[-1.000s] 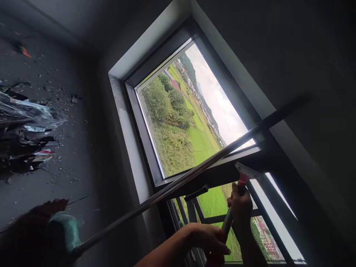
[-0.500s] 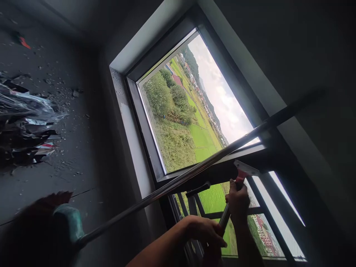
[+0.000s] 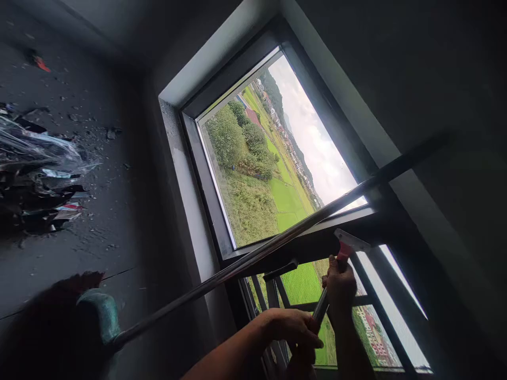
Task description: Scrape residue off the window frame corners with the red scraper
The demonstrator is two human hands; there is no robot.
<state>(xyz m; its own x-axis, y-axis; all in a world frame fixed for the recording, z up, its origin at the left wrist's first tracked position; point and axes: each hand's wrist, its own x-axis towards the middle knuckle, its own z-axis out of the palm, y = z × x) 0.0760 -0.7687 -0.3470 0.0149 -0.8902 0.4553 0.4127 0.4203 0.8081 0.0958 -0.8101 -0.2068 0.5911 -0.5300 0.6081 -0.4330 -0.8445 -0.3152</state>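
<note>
Low in the view, slightly right of the middle, my right hand (image 3: 341, 284) is wrapped round the upper handle of a scraper (image 3: 346, 247). The scraper has a wide flat metal blade, a red neck and a grey shaft, and its blade points up near the dark window frame. Lower on the shaft, my left hand (image 3: 295, 328) reaches in from the bottom and closes round the handle; part of its grip is in shadow. A long-handled broom (image 3: 253, 258) with a teal head slants across the view in front of the window, and neither hand touches it.
Beyond the hands is a dark-framed window (image 3: 206, 203) with a fixed pane and a lower barred section. A window handle (image 3: 281, 269) juts out left of the scraper. Debris and crumpled plastic (image 3: 39, 142) lie on the floor at left, with a small red object (image 3: 41, 64).
The view has shifted slightly, and the broom's far end appears a little lower and further left. Both hands keep hold of the scraper, almost unmoved.
</note>
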